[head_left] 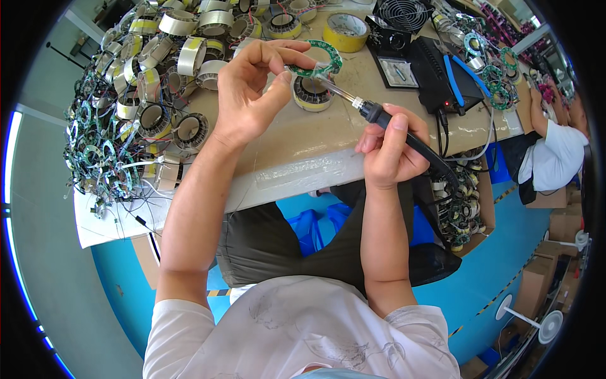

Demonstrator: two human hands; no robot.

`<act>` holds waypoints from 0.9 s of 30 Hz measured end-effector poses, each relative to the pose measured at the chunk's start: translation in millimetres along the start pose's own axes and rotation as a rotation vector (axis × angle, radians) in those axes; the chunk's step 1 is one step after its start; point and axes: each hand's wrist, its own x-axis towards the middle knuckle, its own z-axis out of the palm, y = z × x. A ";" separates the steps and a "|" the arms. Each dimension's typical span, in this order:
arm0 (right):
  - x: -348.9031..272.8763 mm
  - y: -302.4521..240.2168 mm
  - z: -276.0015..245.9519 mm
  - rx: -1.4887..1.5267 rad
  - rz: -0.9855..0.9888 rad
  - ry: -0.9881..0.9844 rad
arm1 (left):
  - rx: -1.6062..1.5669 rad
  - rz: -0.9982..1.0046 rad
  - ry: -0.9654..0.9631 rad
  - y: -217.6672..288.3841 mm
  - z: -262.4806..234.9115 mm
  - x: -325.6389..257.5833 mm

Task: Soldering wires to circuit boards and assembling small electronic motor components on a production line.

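The left hand [249, 95] pinches a green ring board [317, 58] up at twelve o'clock, over the desk [303, 142]. The right hand [388, 151], at three o'clock, is wrapped around a soldering iron [372, 114]. Its tip touches the ring. A yellow coil [311, 95] sits just under it. The hot tip is near the fingers, so a slip could burn them.

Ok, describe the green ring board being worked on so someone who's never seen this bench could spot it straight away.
Start at the brown workbench and find the left hand raised above its middle. Its fingers pinch a green ring-shaped circuit board, with the soldering iron in the right hand pointing at it. Unlike the heaped green rings at the bench's edges, it alone is held up.
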 end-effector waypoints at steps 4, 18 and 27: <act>-0.7 -1.5 1.2 0.003 0.012 0.036 | 0.009 0.005 0.002 -0.7 -0.6 0.0; 0.7 -1.6 0.5 0.009 0.042 0.035 | -0.023 -0.002 0.014 -0.2 1.4 0.1; 9.9 -4.5 -0.2 0.195 0.187 0.119 | -0.009 -0.003 0.023 -1.0 1.5 1.8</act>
